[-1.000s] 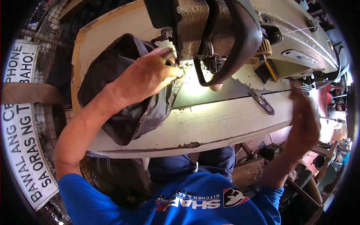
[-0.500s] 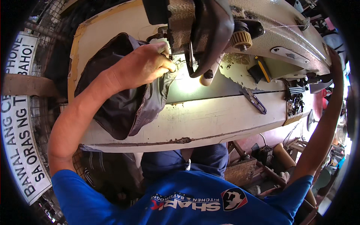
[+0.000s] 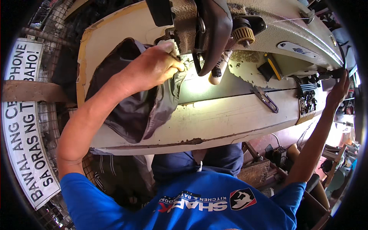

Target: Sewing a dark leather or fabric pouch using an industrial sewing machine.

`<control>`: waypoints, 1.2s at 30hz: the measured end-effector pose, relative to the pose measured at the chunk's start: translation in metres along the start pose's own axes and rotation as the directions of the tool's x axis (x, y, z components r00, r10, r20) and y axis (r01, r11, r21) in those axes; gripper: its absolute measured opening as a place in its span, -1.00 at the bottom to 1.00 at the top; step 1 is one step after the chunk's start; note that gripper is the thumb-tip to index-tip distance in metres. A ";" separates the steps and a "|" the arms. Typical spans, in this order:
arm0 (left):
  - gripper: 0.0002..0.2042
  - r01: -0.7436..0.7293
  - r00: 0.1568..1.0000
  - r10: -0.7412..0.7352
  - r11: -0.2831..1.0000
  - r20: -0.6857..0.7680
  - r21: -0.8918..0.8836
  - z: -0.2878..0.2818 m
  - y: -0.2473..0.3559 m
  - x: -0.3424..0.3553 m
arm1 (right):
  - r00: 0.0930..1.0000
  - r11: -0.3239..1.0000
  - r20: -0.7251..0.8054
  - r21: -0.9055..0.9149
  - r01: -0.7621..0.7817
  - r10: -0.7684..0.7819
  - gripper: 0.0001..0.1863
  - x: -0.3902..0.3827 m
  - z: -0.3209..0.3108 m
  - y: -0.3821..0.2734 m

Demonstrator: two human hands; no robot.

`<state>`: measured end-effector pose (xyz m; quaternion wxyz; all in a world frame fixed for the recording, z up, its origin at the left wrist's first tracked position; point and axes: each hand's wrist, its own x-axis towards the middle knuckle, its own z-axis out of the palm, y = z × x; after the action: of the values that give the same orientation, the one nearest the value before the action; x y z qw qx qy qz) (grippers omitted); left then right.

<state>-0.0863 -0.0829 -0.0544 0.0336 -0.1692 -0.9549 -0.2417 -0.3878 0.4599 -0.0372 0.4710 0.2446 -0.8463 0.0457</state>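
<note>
A sewing machine (image 3: 293, 36) spans the far side of the white worktable, its head lit by a small lamp over the needle area. Bunched dark grey shiny fabric (image 3: 126, 111) lies left of the needle. My left hand (image 3: 159, 66) is closed, fingers pinched on the fabric's edge close beside the presser foot, which the machine head mostly hides. Over at the machine's right end, my right hand (image 3: 339, 88) is raised beside the handwheel end. Its fingers are small and bunched in the picture, and their grip cannot be made out.
Purple-handled thread snips (image 3: 266, 100) lie on the table (image 3: 214, 119) right of the needle. Behind them is a yellow-and-black cutter (image 3: 273, 66). Small black parts sit in a tray (image 3: 306, 101) at the table's right. A wire grille with a white sign (image 3: 32, 126) stands at left.
My right hand has come down and nearer at the machine's right end. My left hand keeps its pinch on the fabric beside the needle. The whole view has shifted slightly.
</note>
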 end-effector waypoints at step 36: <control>-0.89 0.068 0.996 -0.066 0.997 -0.066 0.034 0.015 0.009 -0.010 | 0.939 0.940 0.122 0.076 -0.333 0.322 -0.59 0.004 -0.102 -0.181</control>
<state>-0.0736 -0.0712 -0.0646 0.0593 -0.1285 -0.9627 -0.2306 -0.2281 0.3314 -0.0058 0.3982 0.1246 -0.8962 0.1506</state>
